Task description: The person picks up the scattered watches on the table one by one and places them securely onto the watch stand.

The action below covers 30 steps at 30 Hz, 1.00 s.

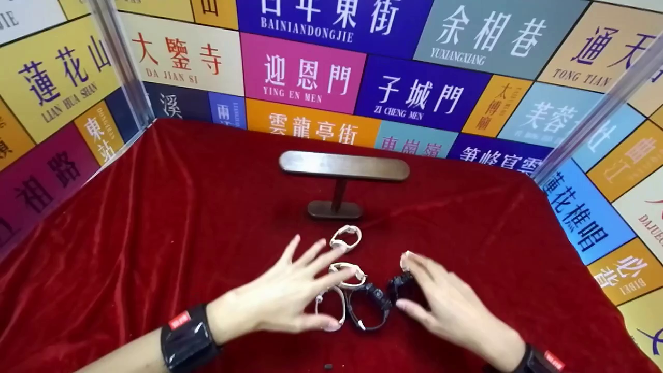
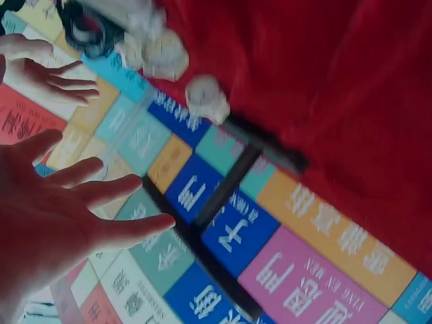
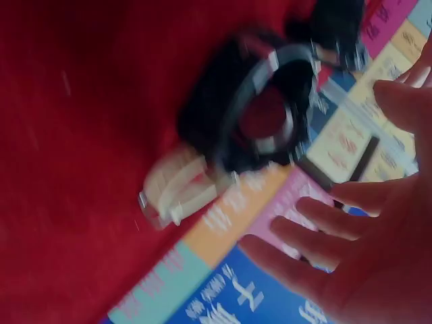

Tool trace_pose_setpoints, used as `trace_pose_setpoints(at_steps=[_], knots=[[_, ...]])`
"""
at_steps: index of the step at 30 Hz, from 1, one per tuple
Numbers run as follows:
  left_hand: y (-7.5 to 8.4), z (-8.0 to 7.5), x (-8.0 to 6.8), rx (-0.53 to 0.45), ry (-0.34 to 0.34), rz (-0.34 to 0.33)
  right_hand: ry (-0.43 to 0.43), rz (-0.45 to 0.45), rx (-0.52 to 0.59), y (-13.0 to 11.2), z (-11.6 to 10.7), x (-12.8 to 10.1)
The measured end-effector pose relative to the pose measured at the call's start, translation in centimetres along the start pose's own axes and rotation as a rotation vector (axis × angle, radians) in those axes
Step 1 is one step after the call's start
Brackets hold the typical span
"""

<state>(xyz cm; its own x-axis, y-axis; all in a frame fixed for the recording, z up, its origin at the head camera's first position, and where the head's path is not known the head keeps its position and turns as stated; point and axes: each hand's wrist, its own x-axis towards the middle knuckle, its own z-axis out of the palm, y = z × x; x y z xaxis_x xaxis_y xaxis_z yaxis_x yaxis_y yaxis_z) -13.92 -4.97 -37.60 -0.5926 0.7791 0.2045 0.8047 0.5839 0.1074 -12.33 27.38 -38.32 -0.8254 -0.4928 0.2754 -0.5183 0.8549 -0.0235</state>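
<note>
The backdrop wall [image 1: 331,67] panels read "YING EN MEN", "ZI CHENG MEN", "DA JIAN SI".

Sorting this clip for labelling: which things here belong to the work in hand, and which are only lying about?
In hand:
left hand, open over the white watches
right hand, open by the black watches
T-bar watch stand, bare

Lying about:
red velvet cloth
sign-printed walls

Cream watches [image 1: 346,238] and black watches [image 1: 369,305] lie on red velvet cloth [image 1: 155,233] before a dark brown stand [image 1: 343,167].
</note>
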Motion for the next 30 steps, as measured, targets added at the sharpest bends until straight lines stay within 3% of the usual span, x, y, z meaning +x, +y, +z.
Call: trace_pose_setpoints(at_steps=[4, 10, 15, 19, 22, 26, 30], knots=[[0.5, 1.0, -0.4, 0.019, -0.012, 0.020, 0.018, -0.046, -0.063, -0.2, 1.4, -0.4], [0.8, 1.8, -0.7, 0.034, 0.011, 0.047, 0.127, -0.063, -0.115, -0.4, 2.2, -0.4], [0.4, 1.0, -0.2, 0.012, 0.028, -0.010, 0.161, 0.032, -0.105, -0.9, 2.1, 0.2], [-0.3, -0.2, 0.3, -0.044, 0.067, -0.089, 0.075, 0.172, 0.029, -1.6, 1.6, 0.9], [-1.7, -1.6, 0.8, -0.057, 0.133, -0.141, 0.006, 0.249, 0.166, -1.4, 0.4, 1.8], [-4.9, -4.2, 2.7, -0.032, 0.223, -0.236, 0.055, 0.252, 0.269, 0.6, -2.7, 3.9], [-8.0, -6.2, 5.1, -0.047, 0.205, -0.352, 0.123, 0.269, 0.291, 2.7, -5.5, 6.9]])
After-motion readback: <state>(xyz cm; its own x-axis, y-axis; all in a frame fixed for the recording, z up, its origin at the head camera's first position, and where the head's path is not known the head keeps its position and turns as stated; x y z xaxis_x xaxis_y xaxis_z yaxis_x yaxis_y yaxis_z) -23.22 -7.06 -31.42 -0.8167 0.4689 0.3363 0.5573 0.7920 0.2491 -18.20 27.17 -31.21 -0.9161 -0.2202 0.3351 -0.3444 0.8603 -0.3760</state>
